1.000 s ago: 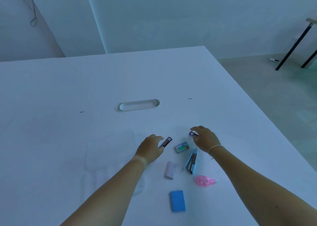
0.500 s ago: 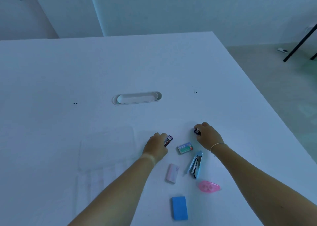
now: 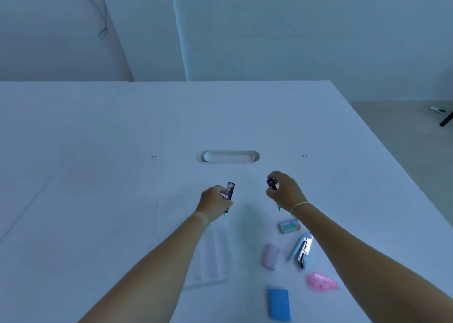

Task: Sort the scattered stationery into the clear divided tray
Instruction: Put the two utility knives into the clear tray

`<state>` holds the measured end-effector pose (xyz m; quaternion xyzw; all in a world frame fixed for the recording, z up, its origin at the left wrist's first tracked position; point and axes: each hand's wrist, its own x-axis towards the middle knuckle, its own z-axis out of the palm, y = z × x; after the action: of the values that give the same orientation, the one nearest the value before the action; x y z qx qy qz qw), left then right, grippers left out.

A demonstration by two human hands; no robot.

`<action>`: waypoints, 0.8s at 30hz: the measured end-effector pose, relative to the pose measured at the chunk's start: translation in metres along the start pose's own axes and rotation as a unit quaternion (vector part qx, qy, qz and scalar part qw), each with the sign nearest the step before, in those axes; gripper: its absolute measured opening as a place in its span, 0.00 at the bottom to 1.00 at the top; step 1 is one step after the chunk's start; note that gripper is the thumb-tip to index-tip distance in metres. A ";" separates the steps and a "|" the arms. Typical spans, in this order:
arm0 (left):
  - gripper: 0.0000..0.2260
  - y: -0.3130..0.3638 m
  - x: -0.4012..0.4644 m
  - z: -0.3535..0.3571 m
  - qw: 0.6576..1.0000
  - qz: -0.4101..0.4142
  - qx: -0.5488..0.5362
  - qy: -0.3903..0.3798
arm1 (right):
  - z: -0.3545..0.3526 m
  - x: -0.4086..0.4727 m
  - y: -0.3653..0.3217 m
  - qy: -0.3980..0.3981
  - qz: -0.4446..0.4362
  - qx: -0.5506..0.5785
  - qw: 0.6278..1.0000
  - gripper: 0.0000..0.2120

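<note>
A wide white table fills the view under dim bluish light, with pale walls behind it and an oval cable slot set into the top just beyond both hands. The left hand is closed around a slim dark lead case, held upright and clear of the table. The right hand pinches a 2nd small dark case between thumb and fingers, also lifted. The clear divided tray is faint against the white top; it lies below the left hand and partly under that forearm. Near the right wrist sits a small green-labelled box, then a light blue stapler beside the forearm, a pale pink eraser left of it, a pink correction tape and a blue rectangular block nearest the camera.
</note>
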<state>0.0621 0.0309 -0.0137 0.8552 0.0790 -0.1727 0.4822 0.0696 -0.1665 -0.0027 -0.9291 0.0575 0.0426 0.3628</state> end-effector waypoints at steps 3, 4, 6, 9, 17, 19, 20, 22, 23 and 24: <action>0.23 -0.012 -0.014 -0.034 0.999 -0.005 -0.033 0.018 | 0.015 -0.010 -0.030 -0.017 -0.013 0.061 0.998 0.12; 0.24 -0.016 -0.019 -0.045 0.999 -0.006 -0.042 0.023 | 0.021 -0.014 -0.039 -0.023 -0.018 0.076 0.997 0.12; 0.24 -0.026 -0.030 -0.064 0.998 -0.008 -0.050 0.032 | 0.035 -0.021 -0.055 -0.038 -0.028 0.100 0.994 0.12; 0.19 -0.040 -0.048 -0.085 0.997 -0.019 -0.068 0.035 | 0.055 -0.030 -0.076 -0.061 -0.043 0.125 0.989 0.11; 0.08 -0.086 -0.074 -0.118 0.995 -0.064 -0.065 0.038 | 0.101 -0.055 -0.107 -0.118 -0.025 0.174 0.977 0.08; 0.06 -0.097 -0.078 -0.119 0.995 -0.072 -0.063 0.035 | 0.108 -0.061 -0.110 -0.127 -0.018 0.174 0.976 0.08; 0.04 -0.103 -0.080 -0.119 0.995 -0.073 -0.059 0.033 | 0.111 -0.064 -0.112 -0.128 -0.015 0.173 0.976 0.08; 0.03 -0.112 -0.081 -0.118 0.996 -0.067 -0.041 0.031 | 0.117 -0.067 -0.114 -0.128 -0.011 0.172 0.977 0.08; 0.04 -0.118 -0.081 -0.117 0.997 -0.062 -0.033 0.028 | 0.120 -0.069 -0.114 -0.127 -0.010 0.171 0.977 0.08; 0.04 -0.122 -0.081 -0.116 0.998 -0.057 -0.025 0.025 | 0.124 -0.070 -0.115 -0.126 -0.009 0.171 0.977 0.08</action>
<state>-0.0249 0.1961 -0.0255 0.8410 0.1439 -0.1767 0.4906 0.0111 0.0066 -0.0080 -0.8412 0.0093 0.1455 0.5206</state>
